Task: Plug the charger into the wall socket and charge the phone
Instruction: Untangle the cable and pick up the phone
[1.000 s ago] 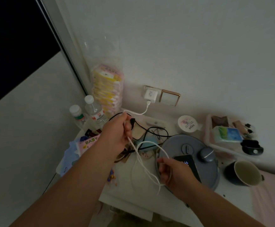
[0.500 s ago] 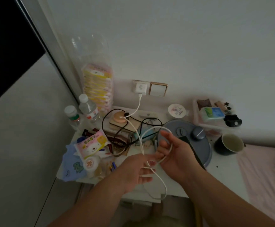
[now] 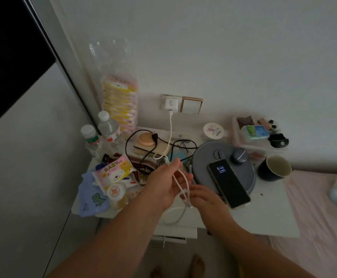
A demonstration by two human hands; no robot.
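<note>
Sitting in the wall socket (image 3: 168, 101), the white charger (image 3: 171, 105) looks plugged in already, so that half seems done. Its white cable (image 3: 170, 137) runs down into the left hand (image 3: 164, 187), fingers loosely curled around gathered strands, while the right hand (image 3: 201, 195) pinches them lower. The phone (image 3: 228, 183) lies unconnected on the grey round device (image 3: 224, 155) just beside; finding the free end and plugging it in remains.

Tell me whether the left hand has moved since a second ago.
Yes. The left hand was up near the wall charger; now it is lower, away from the wall, beside the right hand on the white cable.
</note>
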